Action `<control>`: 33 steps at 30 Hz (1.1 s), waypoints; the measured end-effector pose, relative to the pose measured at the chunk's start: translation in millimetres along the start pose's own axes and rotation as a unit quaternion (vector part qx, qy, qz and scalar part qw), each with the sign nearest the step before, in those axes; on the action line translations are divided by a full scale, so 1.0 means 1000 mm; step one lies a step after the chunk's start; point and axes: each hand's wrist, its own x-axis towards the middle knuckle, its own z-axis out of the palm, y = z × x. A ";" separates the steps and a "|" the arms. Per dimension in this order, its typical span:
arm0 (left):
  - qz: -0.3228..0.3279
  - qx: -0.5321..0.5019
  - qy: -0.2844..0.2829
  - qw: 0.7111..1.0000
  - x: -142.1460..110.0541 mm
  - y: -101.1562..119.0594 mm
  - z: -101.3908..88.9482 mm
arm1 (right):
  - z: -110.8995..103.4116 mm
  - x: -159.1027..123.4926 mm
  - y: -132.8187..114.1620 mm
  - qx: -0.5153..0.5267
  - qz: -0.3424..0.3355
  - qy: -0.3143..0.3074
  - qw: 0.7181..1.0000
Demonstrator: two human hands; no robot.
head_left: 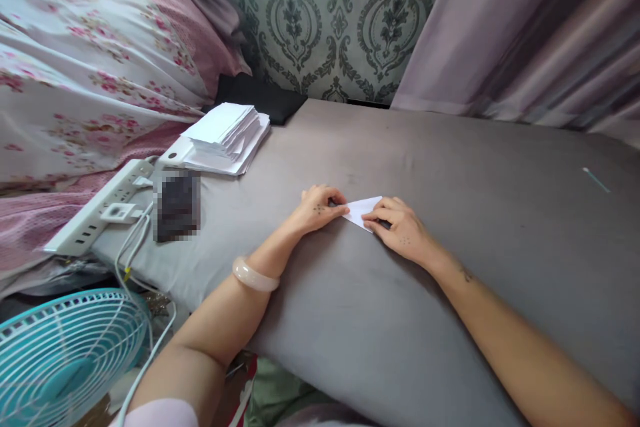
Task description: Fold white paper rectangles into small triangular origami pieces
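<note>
Paper [361, 211]: on the grey cloth [480, 227], between my hands — looks folded to a triangle; whether finished, can't tell.
Left hand [323, 207]: pinching its left tip.
Right hand [399, 228]: pinching its right side.
Paper stack [220, 128]: flat, untouched — off left.

Paper [361, 209] between left hand [321, 208] and right hand [403, 228]. Paper stack [225, 137] on tabletop [320, 307], left-rear. Power strip [95, 210] at left edge, fan [75, 360] before it.
</note>
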 end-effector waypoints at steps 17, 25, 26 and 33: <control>0.115 0.119 0.044 0.985 0.015 0.001 0.016 | 0.000 -0.002 -0.013 -0.136 0.085 0.055 0.985; 0.109 0.102 0.037 0.988 0.013 0.005 0.014 | 0.002 -0.003 -0.006 -0.117 0.069 0.058 0.989; 0.110 0.104 0.040 0.988 0.012 0.005 0.014 | 0.002 -0.003 -0.006 -0.117 0.069 0.058 0.989; 0.115 0.105 0.061 0.986 0.011 0.003 0.016 | 0.001 -0.003 -0.008 -0.124 0.062 0.057 0.989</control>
